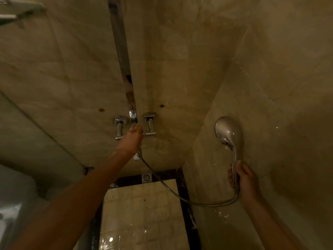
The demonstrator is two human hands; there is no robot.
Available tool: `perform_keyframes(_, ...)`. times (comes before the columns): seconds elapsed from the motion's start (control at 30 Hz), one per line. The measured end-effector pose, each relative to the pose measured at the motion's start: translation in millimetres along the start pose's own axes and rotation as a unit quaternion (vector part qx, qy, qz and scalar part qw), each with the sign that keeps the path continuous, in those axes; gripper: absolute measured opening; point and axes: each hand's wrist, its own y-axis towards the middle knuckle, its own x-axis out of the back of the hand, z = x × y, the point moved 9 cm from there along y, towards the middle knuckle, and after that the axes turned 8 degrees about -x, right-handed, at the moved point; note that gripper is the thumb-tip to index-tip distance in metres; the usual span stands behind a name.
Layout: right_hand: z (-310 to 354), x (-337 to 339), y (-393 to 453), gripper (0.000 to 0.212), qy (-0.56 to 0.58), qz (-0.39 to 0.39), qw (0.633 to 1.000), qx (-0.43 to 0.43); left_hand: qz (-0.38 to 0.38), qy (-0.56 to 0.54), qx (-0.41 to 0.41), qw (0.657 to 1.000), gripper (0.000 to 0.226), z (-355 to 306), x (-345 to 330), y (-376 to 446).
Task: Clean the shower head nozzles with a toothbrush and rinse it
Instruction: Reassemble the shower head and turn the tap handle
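At wall mixer, left hand (130,139) reaching chrome diverter knob (133,115); finger curl unclear. Right hand (242,177) wrapped round handle of grey oval shower head (228,131), nozzles facing away. Risk I see: sudden flow sprays wall, wet handle slips.

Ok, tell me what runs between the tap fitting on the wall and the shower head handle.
In the head view, a metal hose sags in a loop from under the tap fitting, past the floor drain, up to the handle gripped by the right hand.

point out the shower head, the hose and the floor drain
shower head (228,129), head view, on the rounded chrome back
hose (173,192), head view, on the middle of the hanging loop
floor drain (146,178), head view, on the metal grate
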Motion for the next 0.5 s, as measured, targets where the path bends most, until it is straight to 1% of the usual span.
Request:
perform_keyframes(0.13, -0.1, -2.5, 1.4, 0.035, -0.006, 0.008, 1.0, 0.007, 0.007, 0.0, 0.006, 1.0, 0.051, 2.0, -0.5, -0.2)
perform_keyframes(0.3, 2.3, -4.2, 2.9, 0.032, 0.004, 0.007, 1.0, 0.006, 0.004, -0.014, 0.01, 1.0, 0.04, 2.3, 1.6, 0.3)
perform_keyframes(0.5, 2.4, -3.4, 4.2, 0.03, -0.001, 0.003, 1.0, -0.001, 0.01, -0.009, 0.005, 1.0, 0.04, 0.0, 3.8, 1.2)
